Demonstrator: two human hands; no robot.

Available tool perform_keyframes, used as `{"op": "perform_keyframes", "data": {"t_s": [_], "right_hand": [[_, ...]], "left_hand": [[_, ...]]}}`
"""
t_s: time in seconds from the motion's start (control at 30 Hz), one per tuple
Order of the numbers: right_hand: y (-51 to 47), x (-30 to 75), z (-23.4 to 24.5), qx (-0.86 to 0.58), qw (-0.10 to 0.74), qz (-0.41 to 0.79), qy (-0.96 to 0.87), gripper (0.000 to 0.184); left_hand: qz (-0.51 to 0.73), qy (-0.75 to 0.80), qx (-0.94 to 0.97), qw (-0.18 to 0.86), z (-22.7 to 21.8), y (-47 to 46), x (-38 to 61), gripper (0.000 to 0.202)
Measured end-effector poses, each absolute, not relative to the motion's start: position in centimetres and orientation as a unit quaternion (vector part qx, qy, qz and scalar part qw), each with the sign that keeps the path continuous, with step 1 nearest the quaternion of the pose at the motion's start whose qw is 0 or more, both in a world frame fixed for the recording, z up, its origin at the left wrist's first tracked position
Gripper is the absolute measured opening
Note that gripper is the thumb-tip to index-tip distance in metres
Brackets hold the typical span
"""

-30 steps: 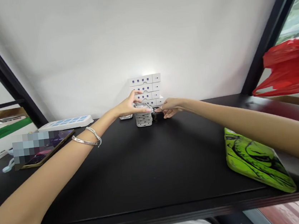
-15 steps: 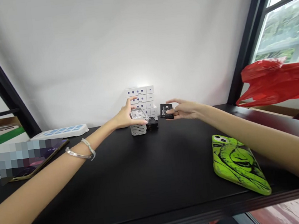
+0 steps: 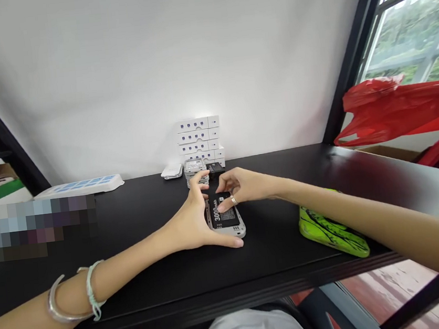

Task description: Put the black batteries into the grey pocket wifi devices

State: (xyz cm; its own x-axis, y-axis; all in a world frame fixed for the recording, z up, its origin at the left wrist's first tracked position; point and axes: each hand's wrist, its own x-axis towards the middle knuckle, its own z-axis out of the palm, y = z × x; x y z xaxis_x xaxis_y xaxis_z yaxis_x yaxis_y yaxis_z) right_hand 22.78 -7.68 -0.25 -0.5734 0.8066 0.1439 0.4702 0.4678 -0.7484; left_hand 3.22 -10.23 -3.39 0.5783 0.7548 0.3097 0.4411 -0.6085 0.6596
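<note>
A grey phone body lies back-up on the black table near the middle. A black battery marked 3000 sits in its back. My left hand cups the phone's left and near edges, thumb along the front. My right hand presses its fingertips on the battery's top end; a ring shows on one finger. Behind them a short stack of similar grey phone bodies and a black battery pile stand before stacked white boxes.
A green phone case lies at the right near the table's front edge. A white tray with blue cells sits at the back left. A red plastic bag hangs at the right by the window. White flat pieces lie beside the stack.
Both hands drew back from the stack toward me, the left with a phone body, the right with a battery. They now meet on the table with the battery in the phone's back.
</note>
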Motion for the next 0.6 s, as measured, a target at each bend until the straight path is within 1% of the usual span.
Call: {"op": "perform_keyframes", "data": {"t_s": [0.17,0.2,0.27,0.3,0.37,0.43,0.47,0.6], "right_hand": [[-8.6,23.1,0.1,-0.384,0.203,0.200,-0.878,0.048],[-8.8,23.2,0.5,-0.369,0.182,0.192,-0.891,0.049],[-9.2,23.4,1.3,-0.329,0.114,0.192,-0.917,0.052],[-9.5,23.5,1.7,-0.312,0.077,0.190,-0.928,0.057],[-9.9,23.6,2.1,-0.300,0.026,0.176,-0.937,0.071],[-10.1,23.5,2.3,-0.313,0.009,0.156,-0.937,0.085],[-10.2,23.5,2.3,-0.322,0.008,0.149,-0.935,0.087],[-10.5,23.5,2.5,-0.353,0.001,0.130,-0.927,0.086]], "left_hand": [[0.286,0.360,0.842,0.283,-2.9,-10.8,3.3,0.126],[0.288,0.360,0.839,0.288,-2.8,-10.9,3.4,0.125],[0.298,0.363,0.833,0.292,-2.9,-11.1,3.5,0.126],[0.306,0.367,0.829,0.290,-2.9,-11.1,3.6,0.127],[0.322,0.370,0.824,0.285,-3.1,-11.2,3.8,0.127],[0.336,0.364,0.823,0.279,-3.2,-11.2,3.9,0.126],[0.339,0.360,0.823,0.279,-3.2,-11.2,3.8,0.125],[0.335,0.348,0.823,0.299,-3.0,-11.2,3.6,0.125]]}}
